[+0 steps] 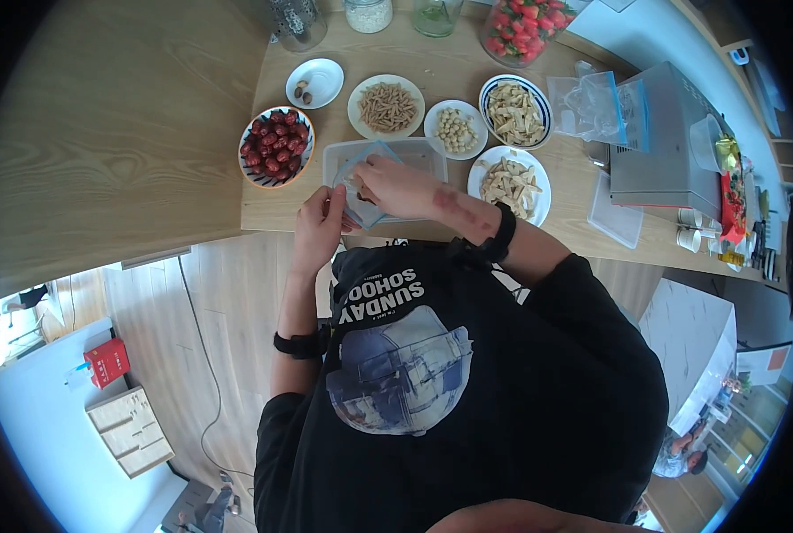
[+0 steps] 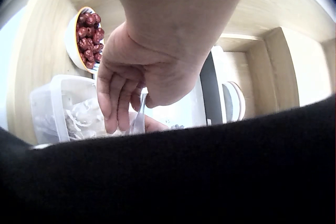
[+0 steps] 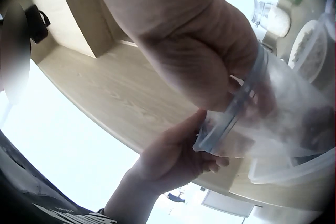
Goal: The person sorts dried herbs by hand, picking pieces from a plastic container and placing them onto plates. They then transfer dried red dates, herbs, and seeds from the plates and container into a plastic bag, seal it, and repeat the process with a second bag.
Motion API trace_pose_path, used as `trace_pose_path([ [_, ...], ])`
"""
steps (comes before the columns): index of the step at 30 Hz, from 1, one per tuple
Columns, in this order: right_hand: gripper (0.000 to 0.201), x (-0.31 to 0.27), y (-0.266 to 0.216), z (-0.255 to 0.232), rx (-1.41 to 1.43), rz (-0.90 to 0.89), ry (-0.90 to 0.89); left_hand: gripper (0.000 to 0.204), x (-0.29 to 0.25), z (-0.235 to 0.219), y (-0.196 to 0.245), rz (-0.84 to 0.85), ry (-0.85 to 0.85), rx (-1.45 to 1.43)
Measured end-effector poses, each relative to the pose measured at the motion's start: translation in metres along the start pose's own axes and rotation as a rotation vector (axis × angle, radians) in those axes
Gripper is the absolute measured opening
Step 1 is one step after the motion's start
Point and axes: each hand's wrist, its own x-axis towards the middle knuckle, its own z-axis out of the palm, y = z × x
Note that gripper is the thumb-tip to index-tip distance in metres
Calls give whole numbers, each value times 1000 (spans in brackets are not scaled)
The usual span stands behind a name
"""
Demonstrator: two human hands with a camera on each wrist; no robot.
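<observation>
Black short-sleeved T-shirt (image 1: 547, 382), worn by a person, with white lettering (image 1: 383, 298) and blue patchwork cap print (image 1: 401, 377); left hand (image 1: 318, 222), thumb and fingers pinching the mouth edge of a blue-sealed clear plastic bag (image 3: 294, 100); right hand (image 1: 402, 189), reaching inside that bag, whether gripping anything cannot be told; bag overlapping a rectangular translucent plastic box (image 1: 331, 164) near the front of a light wooden counter (image 1: 281, 209); left of the box, orange-rimmed patterned bowl (image 2: 72, 48) of wrinkled dark-red fruits (image 1: 277, 147); right, round white plate (image 1: 474, 188) of pale slices (image 1: 510, 188); just beyond, small white dish (image 1: 429, 135) of cream round pieces (image 1: 457, 131), and white plate (image 1: 354, 111) of short tan sticks (image 1: 387, 107); farther, blue-rimmed white bowl (image 1: 548, 111) of cream strips (image 1: 515, 114); at the back, perforated silver metal cylinder (image 1: 298, 22), glass jar of white grains (image 1: 368, 16), clear container of red fruits (image 1: 528, 31)
</observation>
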Motion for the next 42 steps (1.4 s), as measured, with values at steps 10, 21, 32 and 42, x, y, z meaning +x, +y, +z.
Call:
trace_pose_path([
  [10,19,32,47,-80,154,10,241,18,-18,1,-2,87,-34,54],
  [21,63,89,130,-43,-363,303,-51,21,-35,4,-7,100,8,0],
  [32,36,99,167,-25,-297,126,17,23,-36,3,-16,133,25,5],
  [42,24,100,166,-33,-204,133,124,24,-36,5,-1,126,50,19],
])
